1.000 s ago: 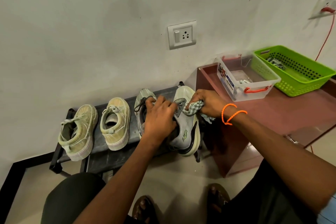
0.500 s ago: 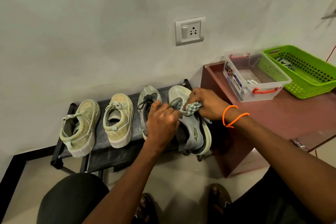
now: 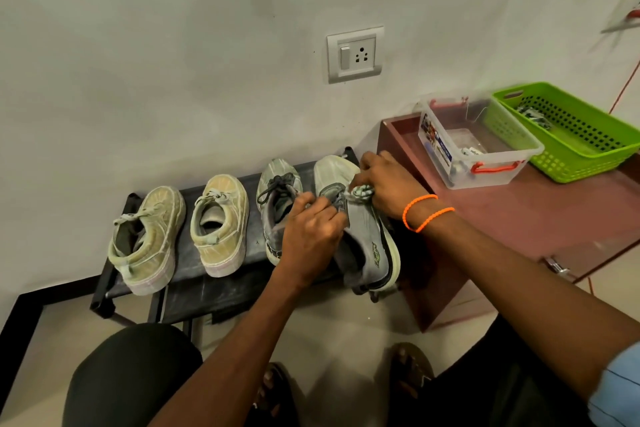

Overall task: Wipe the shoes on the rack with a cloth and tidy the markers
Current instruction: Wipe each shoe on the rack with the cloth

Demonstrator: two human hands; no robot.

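Head view: left hand (image 3: 308, 236) grips grey shoe (image 3: 367, 246); right hand (image 3: 384, 184) pinches cloth (image 3: 362, 191); clear box (image 3: 478, 146) nearby.

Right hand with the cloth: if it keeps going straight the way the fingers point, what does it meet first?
The right hand grips the cloth and its fingers point left, across the grey sneaker. Going on, it would likely meet the left hand holding that shoe; depth is unclear, so it might pass just beyond those fingers.

Four shoes stand in a row on the rack (image 3: 221, 291) against the wall. The rightmost shoe (image 3: 367, 236) sits at the rack's right edge. Right of the rack, a cabinet (image 3: 519, 218) carries a box (image 3: 446, 149) and, farther right, a basket (image 3: 581, 163).
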